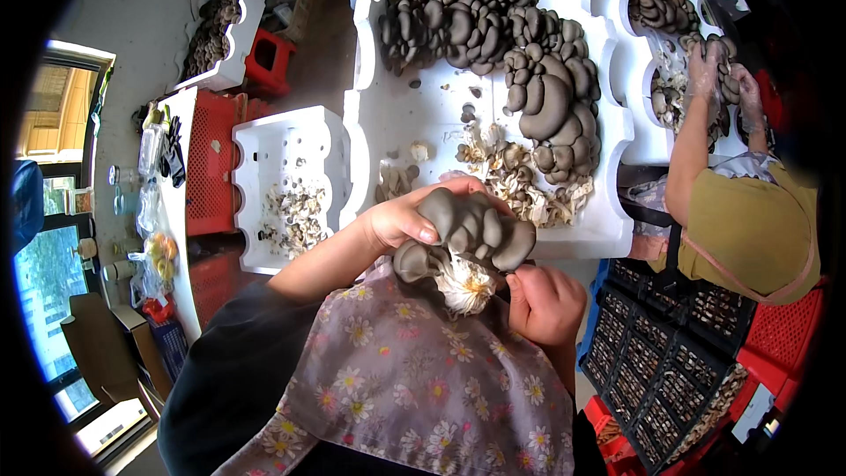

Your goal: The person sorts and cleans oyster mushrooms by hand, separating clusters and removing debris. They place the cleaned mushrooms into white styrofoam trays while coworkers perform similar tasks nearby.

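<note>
A cluster of grey oyster mushrooms (472, 225) is held up in front of my apron, its pale, root-like stem base (464, 284) facing me. My left hand (423, 215) grips it from the far left side, thumb over a cap. Close against the cluster's lower right caps is my right hand (548, 301), fingers curled in; whether something is pinched inside it is hidden. Beyond both hands lies a white foam box (429, 109). Dark oyster mushroom clusters (462, 20) fill its far end and right side, and pale stem trimmings (529, 185) are heaped at its near right.
To the left, another white foam box (284, 152) holds trimmings, beside a red plastic crate (211, 165). At right a co-worker's gloved hands (704, 76) handle mushrooms over a foam box (644, 139). Black crates (661, 357) stand near my right side.
</note>
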The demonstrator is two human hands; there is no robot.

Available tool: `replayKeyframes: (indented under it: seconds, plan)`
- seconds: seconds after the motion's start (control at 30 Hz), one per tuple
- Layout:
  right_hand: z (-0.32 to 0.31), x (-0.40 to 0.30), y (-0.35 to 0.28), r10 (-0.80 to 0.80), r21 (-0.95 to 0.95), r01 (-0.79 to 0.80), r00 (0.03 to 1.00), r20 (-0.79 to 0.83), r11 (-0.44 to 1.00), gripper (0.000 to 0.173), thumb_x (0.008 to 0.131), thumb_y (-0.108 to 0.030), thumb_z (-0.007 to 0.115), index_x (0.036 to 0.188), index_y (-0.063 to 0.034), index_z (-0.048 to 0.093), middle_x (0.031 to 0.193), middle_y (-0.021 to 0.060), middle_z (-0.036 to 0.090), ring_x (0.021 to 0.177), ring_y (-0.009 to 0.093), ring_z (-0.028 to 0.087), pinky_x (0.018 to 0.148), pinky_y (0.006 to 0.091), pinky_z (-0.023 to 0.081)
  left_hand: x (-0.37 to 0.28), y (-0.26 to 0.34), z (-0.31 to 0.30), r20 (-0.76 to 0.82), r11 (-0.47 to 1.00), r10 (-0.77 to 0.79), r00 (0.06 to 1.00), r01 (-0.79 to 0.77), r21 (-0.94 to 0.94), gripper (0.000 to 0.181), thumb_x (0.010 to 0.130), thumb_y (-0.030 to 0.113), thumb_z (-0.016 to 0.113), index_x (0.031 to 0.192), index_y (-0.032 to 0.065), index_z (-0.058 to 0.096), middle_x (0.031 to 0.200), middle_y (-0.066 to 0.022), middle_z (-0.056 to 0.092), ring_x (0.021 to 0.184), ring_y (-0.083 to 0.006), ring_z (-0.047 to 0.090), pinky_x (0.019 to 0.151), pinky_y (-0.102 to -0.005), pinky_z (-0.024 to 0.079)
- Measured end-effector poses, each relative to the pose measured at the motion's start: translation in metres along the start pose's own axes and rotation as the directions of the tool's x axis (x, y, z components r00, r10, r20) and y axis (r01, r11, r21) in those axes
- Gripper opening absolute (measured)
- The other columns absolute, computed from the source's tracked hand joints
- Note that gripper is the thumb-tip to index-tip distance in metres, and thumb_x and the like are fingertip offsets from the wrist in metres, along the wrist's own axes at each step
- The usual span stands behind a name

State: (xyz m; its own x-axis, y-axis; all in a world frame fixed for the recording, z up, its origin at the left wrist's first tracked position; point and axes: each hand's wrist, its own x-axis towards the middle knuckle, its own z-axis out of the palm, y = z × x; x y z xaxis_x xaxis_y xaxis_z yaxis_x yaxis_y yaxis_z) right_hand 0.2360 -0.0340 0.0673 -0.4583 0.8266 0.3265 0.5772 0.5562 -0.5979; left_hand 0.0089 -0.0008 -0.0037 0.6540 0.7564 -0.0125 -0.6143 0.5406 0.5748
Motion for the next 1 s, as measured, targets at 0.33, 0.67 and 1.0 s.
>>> replayKeyframes:
  seconds: [0.33, 0.67, 1.0]
  plan:
    - [-0.011, -0.020, 0.002, 0.214, 0.338, -0.324, 0.921, 0.325, 0.883, 0.010, 0.080, -0.006, 0.063, 0.074, -0.0017, 0.057, 0.061, 0.0153, 0.052, 0.053, 0.034, 0.054, 0.047, 0.0388, 0.040, -0.004, -0.009, 0.019, -0.057, 0.986, -0.159, 0.986, 0.161, 0.032, 0.079, 0.059, 0.036, 0.076, 0.121, -0.0046, 0.047, 0.127, -0.0189, 0.049, 0.117, -0.0284, 0.049, 0.104, -0.0410, 0.033]
    - [-0.009, -0.046, -0.001, 0.280, 0.451, -0.499, 0.839, 0.467, 0.740, 0.007, 0.081, -0.005, 0.062, 0.079, -0.0003, 0.057, 0.063, 0.0138, 0.051, 0.054, 0.030, 0.053, 0.051, 0.0367, 0.040, -0.009, -0.011, 0.021, -0.064, 0.977, -0.208, 0.976, 0.210, 0.026, 0.073, 0.059, 0.034, 0.075, 0.116, -0.0045, 0.051, 0.125, -0.0207, 0.049, 0.115, -0.0293, 0.051, 0.101, -0.0402, 0.037]
    - [-0.003, -0.046, -0.006, 0.231, 0.342, -0.369, 0.895, 0.383, 0.864, 0.005, 0.081, -0.004, 0.063, 0.085, -0.0044, 0.061, 0.069, 0.0162, 0.056, 0.062, 0.031, 0.060, 0.054, 0.0392, 0.044, -0.014, -0.015, 0.006, 0.023, 0.981, -0.192, 0.981, 0.193, -0.020, 0.073, 0.065, 0.028, 0.077, 0.125, 0.0007, 0.045, 0.126, -0.0118, 0.051, 0.116, -0.0210, 0.050, 0.101, -0.0324, 0.038]
